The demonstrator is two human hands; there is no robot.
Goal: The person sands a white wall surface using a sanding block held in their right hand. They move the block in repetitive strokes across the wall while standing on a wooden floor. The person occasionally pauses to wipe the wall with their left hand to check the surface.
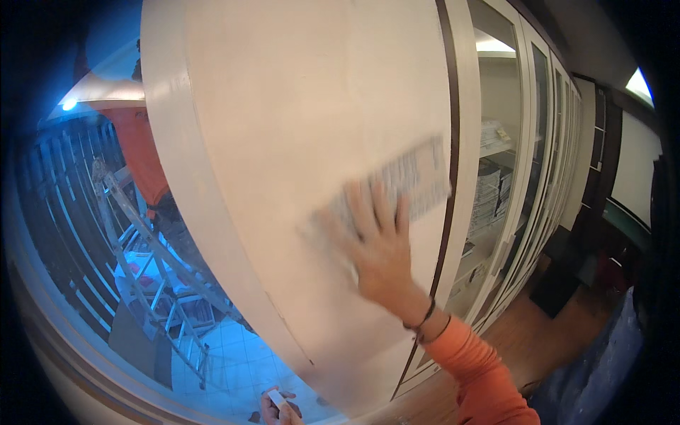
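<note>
My right hand [380, 249] lies spread against a cream-painted panel [297, 106], pressing a blurred grey sheet [419, 175] flat to it. Rows of print cover the sheet, which looks like the back of sandpaper. It slants up to the right, its far end close to the dark strip [450, 133] at the panel's right side. Low at the bottom edge, my left hand [281, 409] has its fingers curled around a small white block-like piece [276, 397]. The rest of that hand is cut off by the frame.
Glass-doored cabinets [499, 159] holding stacked papers run off to the right over a wooden floor [510, 345]. On the left, beyond the panel's edge, stand a stepladder [149, 239] and a person in an orange top [141, 149]. White tiles [228, 350] cover the floor there.
</note>
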